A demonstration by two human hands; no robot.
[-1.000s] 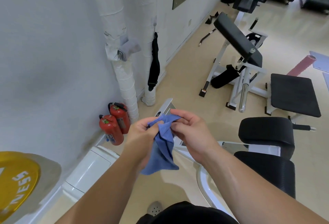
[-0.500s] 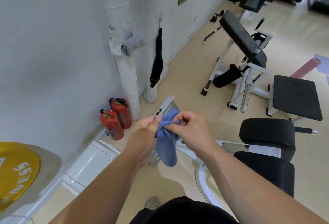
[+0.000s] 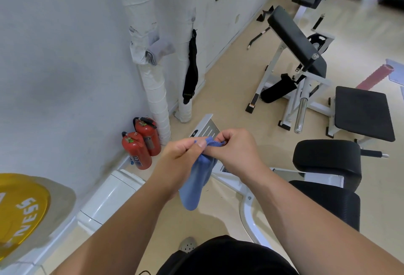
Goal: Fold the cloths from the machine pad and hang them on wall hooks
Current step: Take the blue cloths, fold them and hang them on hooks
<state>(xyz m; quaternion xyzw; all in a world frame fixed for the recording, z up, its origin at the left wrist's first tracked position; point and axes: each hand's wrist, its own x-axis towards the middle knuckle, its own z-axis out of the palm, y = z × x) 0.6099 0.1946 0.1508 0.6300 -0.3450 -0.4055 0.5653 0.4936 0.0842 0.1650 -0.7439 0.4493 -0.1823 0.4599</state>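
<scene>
While the blue cloth (image 3: 194, 185) hung wide a second ago, it now hangs as a narrow strip over the floor (image 3: 229, 91); left hand (image 3: 181, 161) and right hand (image 3: 238, 154), drawn close, pinch its top edge with curled fingers, so hanging seems next

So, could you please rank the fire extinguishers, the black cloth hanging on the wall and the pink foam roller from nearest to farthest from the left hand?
From the left hand, which grips the blue cloth:
1. fire extinguishers: on the floor to its left, by the wall.
2. black cloth: hanging farther along the wall, ahead.
3. pink foam roller: far right, across the floor.
</scene>
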